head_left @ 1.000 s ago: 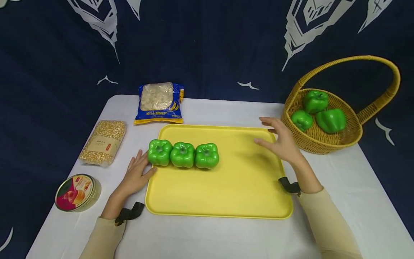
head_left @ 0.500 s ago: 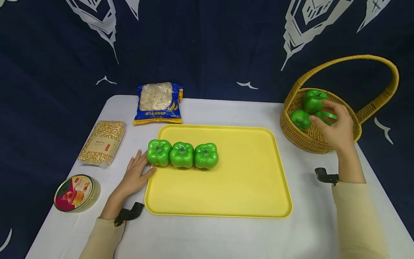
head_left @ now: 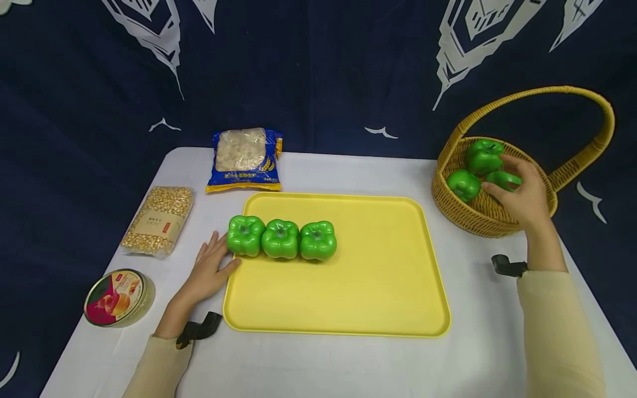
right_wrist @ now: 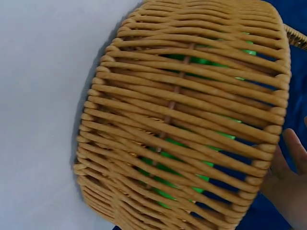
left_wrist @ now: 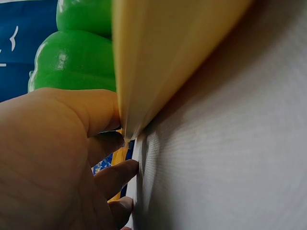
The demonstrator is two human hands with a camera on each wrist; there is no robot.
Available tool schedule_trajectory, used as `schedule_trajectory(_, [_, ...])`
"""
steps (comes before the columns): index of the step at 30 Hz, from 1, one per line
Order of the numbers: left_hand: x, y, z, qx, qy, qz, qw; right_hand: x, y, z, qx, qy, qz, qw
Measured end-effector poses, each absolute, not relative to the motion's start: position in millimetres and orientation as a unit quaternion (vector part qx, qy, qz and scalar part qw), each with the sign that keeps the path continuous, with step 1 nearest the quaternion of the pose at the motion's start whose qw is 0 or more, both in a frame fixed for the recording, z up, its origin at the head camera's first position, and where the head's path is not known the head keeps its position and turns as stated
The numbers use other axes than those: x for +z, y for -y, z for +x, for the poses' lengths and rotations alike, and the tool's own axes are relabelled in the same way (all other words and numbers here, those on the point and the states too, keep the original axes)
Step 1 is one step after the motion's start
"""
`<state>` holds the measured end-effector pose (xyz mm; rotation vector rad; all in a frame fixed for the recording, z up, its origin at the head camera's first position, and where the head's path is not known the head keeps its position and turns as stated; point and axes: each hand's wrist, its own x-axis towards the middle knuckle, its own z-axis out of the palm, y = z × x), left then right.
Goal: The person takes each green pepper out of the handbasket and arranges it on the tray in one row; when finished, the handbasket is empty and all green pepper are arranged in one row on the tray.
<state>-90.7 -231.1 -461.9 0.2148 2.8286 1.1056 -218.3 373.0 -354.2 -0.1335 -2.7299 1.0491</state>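
Observation:
My left hand (head_left: pixel 206 272) lies with its fingers extended at the left edge of the yellow tray (head_left: pixel 348 298). Its fingertips are beside the leftmost of three green bell peppers (head_left: pixel 246 236) lined up on the tray; the left wrist view shows the thumb against the tray's rim. Over at the right, my right hand (head_left: pixel 528 194) reaches into the wicker basket (head_left: pixel 478 224). Thumb and fingers grip a green bell pepper (head_left: pixel 504 179) there, partly hidden by the hand. Two more bell peppers, an upper one (head_left: pixel 484 157) and a lower one (head_left: pixel 464 185), lie alongside it.
A blue-and-yellow bag (head_left: pixel 244 159) lies behind the tray. To the left are a pack of corn kernels (head_left: pixel 158 220) and a round tin (head_left: pixel 119 297). The basket's tall handle (head_left: pixel 572 91) arches above its rim. White cloth (head_left: pixel 358 365) covers the table.
My right hand has moved from above the tray's right side into the basket and taken hold of a bell pepper. The left hand and the three peppers on the tray have stayed put.

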Motion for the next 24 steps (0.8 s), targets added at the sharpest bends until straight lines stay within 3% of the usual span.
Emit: schedule_trajectory(24, [-462.8, 230.9, -90.6, 0.361, -0.929, 0.069, 0.044, -373.4, -371.5, -236.8, 0.35, 0.936, -0.021, 0.031])
